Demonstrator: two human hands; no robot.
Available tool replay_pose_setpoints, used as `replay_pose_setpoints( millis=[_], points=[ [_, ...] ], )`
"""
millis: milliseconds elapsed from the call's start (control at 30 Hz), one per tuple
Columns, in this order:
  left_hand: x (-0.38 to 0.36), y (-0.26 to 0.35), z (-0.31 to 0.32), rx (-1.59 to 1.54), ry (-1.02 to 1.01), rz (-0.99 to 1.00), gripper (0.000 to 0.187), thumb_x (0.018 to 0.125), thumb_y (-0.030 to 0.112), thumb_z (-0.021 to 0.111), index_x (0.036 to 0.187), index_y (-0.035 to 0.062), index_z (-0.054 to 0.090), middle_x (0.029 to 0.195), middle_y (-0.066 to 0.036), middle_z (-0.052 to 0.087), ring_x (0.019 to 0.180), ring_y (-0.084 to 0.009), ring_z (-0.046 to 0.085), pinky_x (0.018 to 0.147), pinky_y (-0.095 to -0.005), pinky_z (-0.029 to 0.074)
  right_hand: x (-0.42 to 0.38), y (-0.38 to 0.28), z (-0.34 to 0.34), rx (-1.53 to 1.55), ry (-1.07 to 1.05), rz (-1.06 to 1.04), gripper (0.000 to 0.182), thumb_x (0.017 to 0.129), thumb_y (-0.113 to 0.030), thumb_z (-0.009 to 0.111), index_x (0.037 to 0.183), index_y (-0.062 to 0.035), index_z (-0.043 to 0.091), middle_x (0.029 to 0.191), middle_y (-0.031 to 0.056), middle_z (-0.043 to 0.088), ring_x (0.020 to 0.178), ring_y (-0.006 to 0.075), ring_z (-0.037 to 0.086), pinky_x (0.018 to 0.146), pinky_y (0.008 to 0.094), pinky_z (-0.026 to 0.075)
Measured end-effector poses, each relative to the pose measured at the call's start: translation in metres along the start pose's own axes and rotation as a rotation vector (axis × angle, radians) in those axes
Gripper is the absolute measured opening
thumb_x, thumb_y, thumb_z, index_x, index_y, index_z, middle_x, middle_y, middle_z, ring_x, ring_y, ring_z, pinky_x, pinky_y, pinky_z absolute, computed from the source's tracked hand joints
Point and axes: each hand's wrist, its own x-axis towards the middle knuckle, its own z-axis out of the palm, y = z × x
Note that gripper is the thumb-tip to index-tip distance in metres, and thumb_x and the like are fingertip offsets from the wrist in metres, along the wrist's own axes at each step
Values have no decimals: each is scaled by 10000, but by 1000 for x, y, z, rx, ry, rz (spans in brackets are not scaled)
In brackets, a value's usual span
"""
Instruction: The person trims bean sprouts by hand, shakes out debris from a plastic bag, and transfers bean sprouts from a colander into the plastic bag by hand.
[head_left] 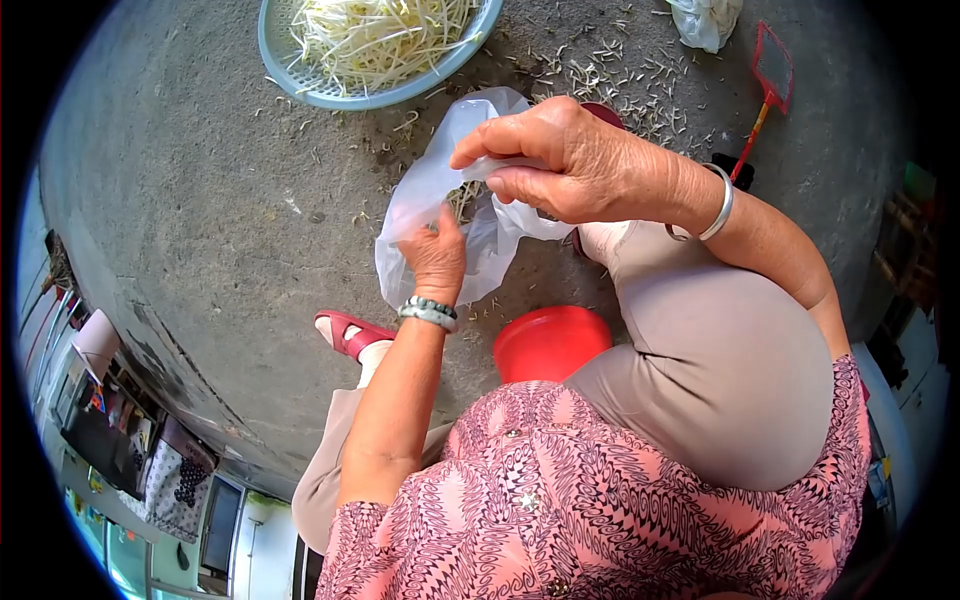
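A translucent white plastic bag (480,258) is spread between my two hands, above the concrete floor. My right hand (560,165), with a silver bangle at the wrist, pinches the upper edge of the bag between thumb and fingers. Lower and to the left, my left hand (435,258), wearing beaded bracelets, closes on the bag's near side; its fingertips are partly hidden behind the film. Some brownish sprout scraps (463,200) show in the opening between the hands. Beyond them, a blue plastic basket (375,98) holds a heap of bean sprouts (375,40).
A red plastic stool or basin (552,342) stands between my legs. Loose sprout bits (625,85) litter the floor ahead. A red fly swatter (773,75) and another plastic bag (707,20) lie at the far right. Shelves with household items (125,420) are at the left edge.
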Motion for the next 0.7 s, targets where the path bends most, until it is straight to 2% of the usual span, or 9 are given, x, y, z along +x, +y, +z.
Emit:
replay_pose_setpoints(
  millis=[100,133,233,333,400,467,567,600,700],
  points=[
    [-4,-18,-6,12,-213,-392,211,830,186,570,872,1,662,842,-212,659,795,-362,628,671,-450,460,1,6,4,-40,7,-64,249,776,-62,573,1000,26,637,816,183,653,765,291,651,726,368,511],
    [-1,-23,-1,72,-149,-256,243,819,225,584,882,6,666,858,-231,649,800,-392,617,705,-460,462,0,4,3,-34,1,-42,249,777,-62,572,1001,26,637,817,183,654,768,291,651,727,367,511],
    [-3,-19,-1,273,-251,-223,287,795,265,615,926,13,660,878,-226,647,830,-417,603,746,-479,461,-1,1,1,-22,-2,1,250,779,-62,570,1004,25,637,822,183,655,777,290,653,731,366,513],
    [-6,-23,10,263,-168,-86,457,769,425,634,799,-29,669,677,-211,645,721,-420,632,722,-482,473,1,5,4,-13,1,-9,253,778,-63,571,1007,22,638,829,184,658,790,291,655,738,368,515],
    [3,-21,17,367,-284,-141,481,754,459,640,830,-16,660,711,-216,649,739,-409,635,714,-470,471,2,5,5,-10,-10,-6,257,777,-63,571,1010,19,639,836,186,659,800,293,657,744,372,515],
    [2,-10,21,363,-134,-47,517,744,530,634,869,29,626,727,-201,651,749,-399,639,712,-459,467,2,4,4,-40,-14,-25,259,778,-63,570,1014,17,639,841,184,662,808,294,658,752,377,515],
    [10,23,15,543,-432,-379,407,759,379,645,1045,91,662,1024,-165,649,1041,-372,562,942,-487,358,1,4,4,-64,-31,-17,263,778,-64,569,1019,15,640,849,184,664,820,295,660,762,382,515],
    [12,21,17,540,-486,-412,381,771,365,618,1034,95,669,1019,-161,652,1076,-367,545,960,-513,312,2,4,4,-69,-38,-11,265,778,-64,569,1021,14,640,852,184,665,824,296,660,765,383,515],
    [7,3,24,502,-312,-258,332,766,312,609,1005,90,673,979,-165,656,1004,-377,570,892,-503,374,1,5,5,-42,-24,-7,267,775,-67,576,1022,12,640,854,181,666,830,294,661,768,380,516]
  ],
)
